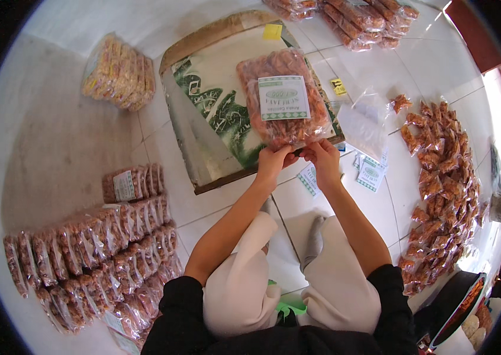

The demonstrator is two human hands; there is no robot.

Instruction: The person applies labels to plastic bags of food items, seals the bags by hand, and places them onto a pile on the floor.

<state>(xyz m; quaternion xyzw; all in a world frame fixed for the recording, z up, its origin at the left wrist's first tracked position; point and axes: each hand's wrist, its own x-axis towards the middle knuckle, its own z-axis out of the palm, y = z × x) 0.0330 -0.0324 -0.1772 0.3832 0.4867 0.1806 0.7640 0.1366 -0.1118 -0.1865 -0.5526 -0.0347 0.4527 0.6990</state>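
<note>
A large clear bag (281, 68) of reddish-brown snack pieces, with a white-and-green label, lies on a worn board (206, 160) with green markings. My left hand (273, 158) pinches the bag's near edge. Just to its right, my right hand (320, 155) grips that same edge, with its fingers curled and partly hiding what is between them. Loose clear empty bags (364, 121) and printed labels (370, 174) lie on the tiles right of the board. A small yellow card (271, 31) rests at the board's far end.
Rows of packed bags (85, 242) stand at lower left; a yellowish stack (117, 71) sits upper left. More packs (364, 18) lie at the back. Many small snack packets (439, 183) cover floor tiles (442, 68) at right, near a dark round pan (448, 310).
</note>
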